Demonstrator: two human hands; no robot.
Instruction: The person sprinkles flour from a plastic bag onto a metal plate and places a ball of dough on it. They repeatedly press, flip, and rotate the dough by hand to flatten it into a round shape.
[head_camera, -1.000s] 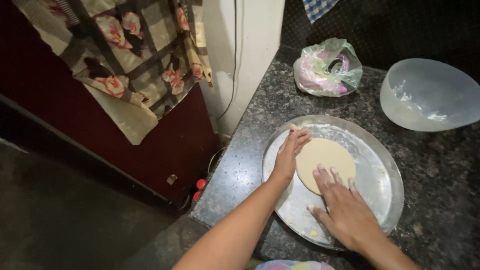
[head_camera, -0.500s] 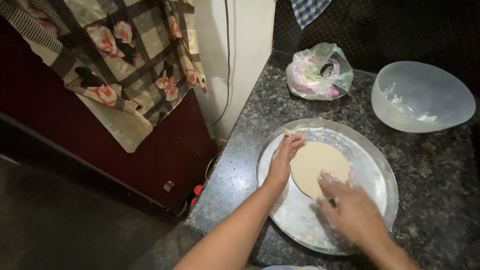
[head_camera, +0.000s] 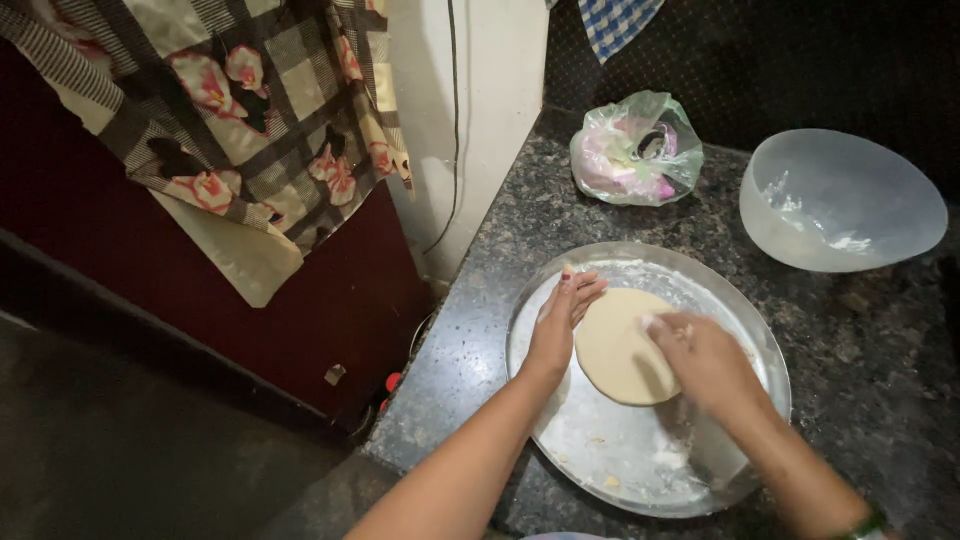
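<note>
A flat round disc of pale dough (head_camera: 615, 340) lies in a wide steel plate (head_camera: 600, 460) dusted with flour on a dark speckled stone counter. My left hand (head_camera: 562, 322) rests flat on the plate, its fingers against the disc's left edge. My right hand (head_camera: 700, 362) lies on top of the disc's right side, fingers bent and pressing down on the dough; part of the disc is hidden under it.
A translucent white bowl (head_camera: 840, 200) stands at the back right of the counter (head_camera: 880, 350). A tied plastic bag (head_camera: 636, 150) sits behind the plate. A checked flowered cloth (head_camera: 240, 110) hangs at the left beside a white wall corner (head_camera: 480, 120); the counter edge drops off left.
My right hand has slid up from the disc's lower right edge onto its top. The left hand stays at the left edge. The view has shifted slightly.
</note>
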